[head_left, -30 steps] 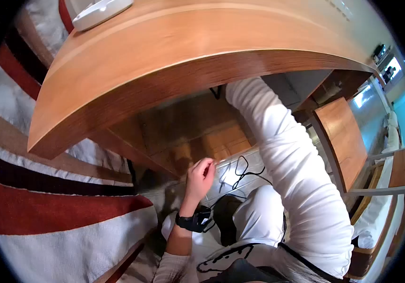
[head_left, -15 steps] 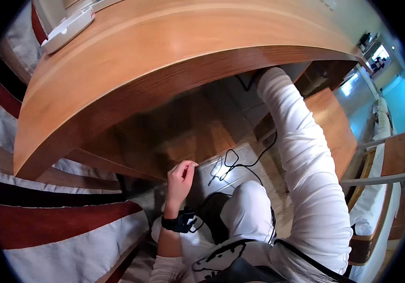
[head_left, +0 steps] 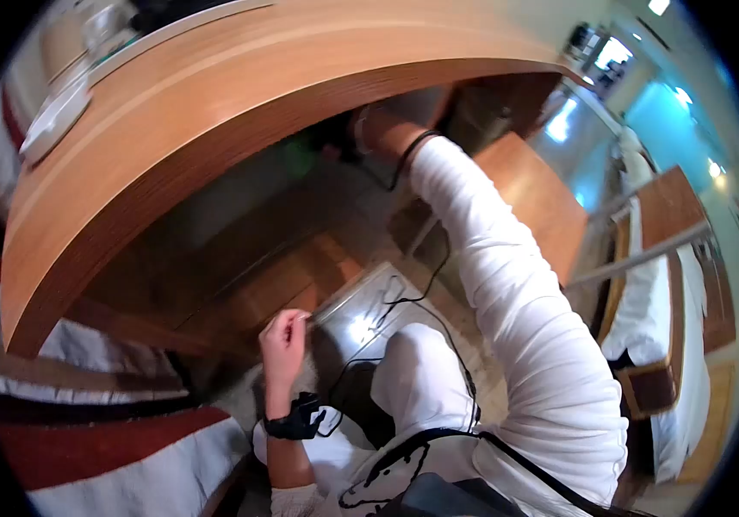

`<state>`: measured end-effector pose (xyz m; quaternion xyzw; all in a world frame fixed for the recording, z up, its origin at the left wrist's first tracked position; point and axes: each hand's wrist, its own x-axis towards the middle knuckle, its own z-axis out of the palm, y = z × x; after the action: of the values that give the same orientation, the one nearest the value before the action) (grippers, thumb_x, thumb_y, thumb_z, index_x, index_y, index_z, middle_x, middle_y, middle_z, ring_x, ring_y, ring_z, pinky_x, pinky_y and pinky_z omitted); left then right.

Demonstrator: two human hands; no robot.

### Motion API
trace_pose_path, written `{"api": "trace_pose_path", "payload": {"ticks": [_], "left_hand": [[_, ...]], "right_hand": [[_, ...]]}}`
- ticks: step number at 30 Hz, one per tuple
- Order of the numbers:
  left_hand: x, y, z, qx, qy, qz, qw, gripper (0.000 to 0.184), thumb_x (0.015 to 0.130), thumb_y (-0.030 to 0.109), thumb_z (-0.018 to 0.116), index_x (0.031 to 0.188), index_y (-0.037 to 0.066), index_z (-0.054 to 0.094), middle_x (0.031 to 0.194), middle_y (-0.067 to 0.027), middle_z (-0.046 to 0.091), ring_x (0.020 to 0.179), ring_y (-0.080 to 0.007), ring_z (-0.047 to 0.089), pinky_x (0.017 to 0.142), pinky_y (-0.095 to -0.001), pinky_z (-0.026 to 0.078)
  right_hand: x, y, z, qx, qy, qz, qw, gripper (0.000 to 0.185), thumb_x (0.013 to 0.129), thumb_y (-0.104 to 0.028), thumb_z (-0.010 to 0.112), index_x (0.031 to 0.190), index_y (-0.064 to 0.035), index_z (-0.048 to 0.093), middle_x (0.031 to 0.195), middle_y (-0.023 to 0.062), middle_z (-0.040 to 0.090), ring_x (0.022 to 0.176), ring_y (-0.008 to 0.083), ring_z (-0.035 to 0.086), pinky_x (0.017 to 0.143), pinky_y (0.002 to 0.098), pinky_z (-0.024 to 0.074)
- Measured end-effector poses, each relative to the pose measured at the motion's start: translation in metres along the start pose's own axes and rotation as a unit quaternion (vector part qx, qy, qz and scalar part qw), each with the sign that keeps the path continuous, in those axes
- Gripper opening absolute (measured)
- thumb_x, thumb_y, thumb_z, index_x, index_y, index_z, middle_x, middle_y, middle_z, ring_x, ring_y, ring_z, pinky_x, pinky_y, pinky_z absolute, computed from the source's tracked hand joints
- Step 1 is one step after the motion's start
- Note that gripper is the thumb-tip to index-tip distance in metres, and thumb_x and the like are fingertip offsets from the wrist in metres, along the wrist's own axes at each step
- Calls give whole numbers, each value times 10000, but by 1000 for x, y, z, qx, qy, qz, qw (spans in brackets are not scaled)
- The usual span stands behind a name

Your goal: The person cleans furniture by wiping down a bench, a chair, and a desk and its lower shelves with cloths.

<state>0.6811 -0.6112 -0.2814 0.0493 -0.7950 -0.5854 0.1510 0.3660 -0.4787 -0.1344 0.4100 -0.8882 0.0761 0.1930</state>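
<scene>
My left hand (head_left: 283,343) is raised above my lap, its fingers curled in with nothing visible in them, and a black device is strapped at that wrist. My right arm reaches under the curved wooden desk (head_left: 214,95). In the shadow there, my right hand (head_left: 376,129) is partly visible; its fingers are lost in the dark beside a dark shape I cannot make out. A black band and cord are around the right wrist. A thin black cable (head_left: 425,297) runs down past the tiled floor (head_left: 357,314) toward my knees.
On the desk's left end is a white dish (head_left: 58,122). A wooden seat (head_left: 531,202) with metal legs stands to the right of the desk opening. Striped fabric (head_left: 120,448) fills the lower left. White bedding or cushions (head_left: 641,314) lie farther right.
The view has swung to the right. More of my right wrist and part of the hand now show under the desk, where the sleeve or desk edge hid them. My left hand stays curled.
</scene>
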Motion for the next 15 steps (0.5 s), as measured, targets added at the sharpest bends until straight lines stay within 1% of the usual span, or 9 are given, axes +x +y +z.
{"api": "trace_pose_path", "payload": {"ticks": [4,5,6,8,11,12,13,14,15], "left_hand": [[0,4,4,19,-18,16,1000,98,825,68,511,803,1,579,649,-36,545,539,-71,455,487,-215,360],[-2,3,5,17,-24,21,999,98,825,68,511,803,1,579,649,-36,545,539,-71,455,487,-215,360],[-2,3,6,10,-20,24,999,100,826,70,508,802,4,579,643,-33,539,537,-71,451,483,-214,355],[-2,8,9,25,-28,11,999,106,826,73,503,806,1,579,642,-44,536,534,-70,441,477,-214,349],[-2,-4,14,22,-38,-8,999,103,819,71,506,814,-2,578,664,-75,558,556,-100,489,502,-229,382],[-1,-10,16,30,-23,40,998,103,813,73,509,821,-1,580,704,-123,586,604,-164,556,549,-253,421],[-1,-13,17,36,-13,27,999,103,813,73,509,821,-1,580,704,-123,586,604,-164,556,549,-253,421],[0,-15,17,24,-18,31,999,107,815,83,514,827,4,585,712,-132,596,606,-186,565,558,-258,426],[1,-15,17,14,-24,36,999,112,816,93,518,832,9,590,719,-141,606,608,-207,574,566,-262,431]], "right_hand": [[44,-119,17,152,-118,-260,946,437,866,-209,390,1273,-55,353,1293,159,373,1160,266,372,989,348,281],[52,-132,55,315,-175,-289,887,449,887,-267,336,1299,-91,320,1341,130,316,1234,267,286,1022,361,232],[99,-124,181,202,-18,-498,843,453,890,-279,317,1309,-108,304,1351,131,298,1243,291,264,1027,386,210],[47,-182,74,211,-212,-380,875,445,884,-260,322,1299,-101,323,1344,158,297,1242,302,264,1029,395,205],[-1,-231,23,212,-341,-290,869,433,875,-232,330,1284,-90,352,1333,198,295,1241,319,265,1032,408,199],[10,-235,66,152,-324,-362,861,433,868,-209,340,1280,-78,356,1330,195,300,1240,320,266,1034,406,202],[23,-236,111,92,-299,-434,845,433,860,-185,350,1276,-66,360,1328,192,306,1239,321,268,1035,404,205],[10,-225,111,154,-133,-433,878,448,837,-136,388,1274,-45,353,1333,174,310,1246,312,262,1037,387,214],[8,-219,94,174,-48,-409,895,445,817,-112,419,1260,-82,390,1304,176,357,1199,306,345,1007,349,272]]}}
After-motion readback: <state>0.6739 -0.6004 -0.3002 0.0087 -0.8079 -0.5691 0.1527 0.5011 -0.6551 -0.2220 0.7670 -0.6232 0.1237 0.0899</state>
